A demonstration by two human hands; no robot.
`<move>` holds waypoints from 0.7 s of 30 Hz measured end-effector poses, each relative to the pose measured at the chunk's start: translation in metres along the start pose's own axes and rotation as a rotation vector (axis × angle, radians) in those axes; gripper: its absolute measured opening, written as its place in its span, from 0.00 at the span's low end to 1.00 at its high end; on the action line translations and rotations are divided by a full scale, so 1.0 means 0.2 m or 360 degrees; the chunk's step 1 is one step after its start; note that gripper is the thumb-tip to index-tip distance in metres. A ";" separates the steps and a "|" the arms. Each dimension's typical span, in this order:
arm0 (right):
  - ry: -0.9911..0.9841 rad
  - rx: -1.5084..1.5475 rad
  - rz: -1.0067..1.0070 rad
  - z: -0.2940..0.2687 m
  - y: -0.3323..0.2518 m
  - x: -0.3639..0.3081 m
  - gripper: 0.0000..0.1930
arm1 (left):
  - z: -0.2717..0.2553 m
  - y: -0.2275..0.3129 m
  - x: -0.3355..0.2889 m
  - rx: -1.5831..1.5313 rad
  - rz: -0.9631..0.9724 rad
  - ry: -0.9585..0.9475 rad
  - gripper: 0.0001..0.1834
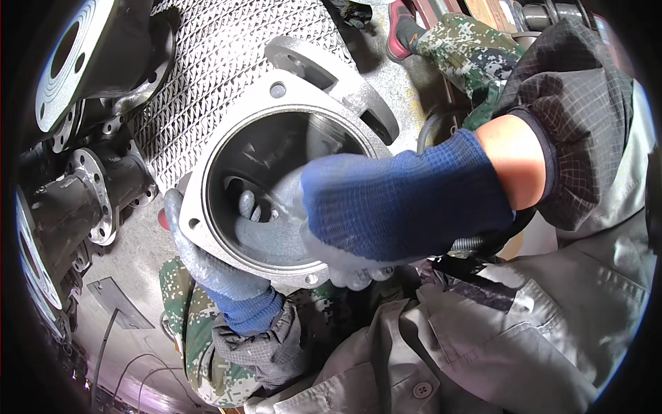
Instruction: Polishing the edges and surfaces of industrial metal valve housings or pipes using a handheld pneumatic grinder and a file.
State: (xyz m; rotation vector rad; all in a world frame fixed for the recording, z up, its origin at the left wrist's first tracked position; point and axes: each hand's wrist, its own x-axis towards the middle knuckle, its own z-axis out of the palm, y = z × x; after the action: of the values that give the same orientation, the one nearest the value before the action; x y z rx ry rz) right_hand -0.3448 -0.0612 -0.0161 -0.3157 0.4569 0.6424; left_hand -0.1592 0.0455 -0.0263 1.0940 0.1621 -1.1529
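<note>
A grey workshop floor (127,255) is seen around a hollow, flanged metal casting (272,238). Well to the left of the casting, dark flanged pipes (96,186) are piled. On its lower left, a flat grey plate (121,303) is seen, and behind its upper-left side a ribbed metal sheet (221,62) is spread. The lower-left edge of the casting is grasped by the gloved left hand (224,272); what look like gloved fingertips (246,205) are seen through an opening inside the bore. Over the casting's right side, the gloved right hand (338,214) is held across the mouth, fingers bent near the lower rim; it is blurred, so whether anything is gripped cannot be told. Beyond the casting's upper right, camouflage trousers (476,52) and a red-edged shoe (398,45) are seen.

The work at the mouth would probably be done best with the casting braced firmly by the left hand, fingertips drawn clear of the inner opening, and the right wrist lifted off the rim so the inner wall can be watched.

The casting's mouth is pointed up toward the viewer, its bore axis directed down and away; what seems a second flange is set toward the upper right.
</note>
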 end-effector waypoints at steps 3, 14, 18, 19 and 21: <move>0.0004 -0.0861 -0.0098 0.07 -0.19 -0.01 0.13 | 0.02 0.00 0.01 0.0032 0.0016 0.0106 0.28; 0.0075 -0.2302 -0.0558 0.08 -0.23 0.02 0.12 | 0.02 -0.02 -0.02 0.0123 0.0101 0.0149 0.30; 0.0072 -0.2417 -0.0583 0.08 -0.23 0.05 0.12 | -0.01 -0.01 -0.02 0.0115 0.0144 -0.0035 0.29; 0.0075 -0.2436 -0.0591 0.08 -0.23 0.05 0.12 | -0.01 -0.01 -0.03 0.0106 0.0134 -0.0194 0.29; 0.0092 -0.2462 -0.0593 0.08 -0.23 0.05 0.12 | -0.02 -0.02 -0.01 0.0133 0.0188 -0.0212 0.27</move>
State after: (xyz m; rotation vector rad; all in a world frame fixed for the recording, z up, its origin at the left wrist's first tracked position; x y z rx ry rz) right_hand -0.3035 -0.0855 -0.0008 -1.8369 -0.1483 0.5045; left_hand -0.1620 0.0509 -0.0295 1.0815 -0.0548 -1.1301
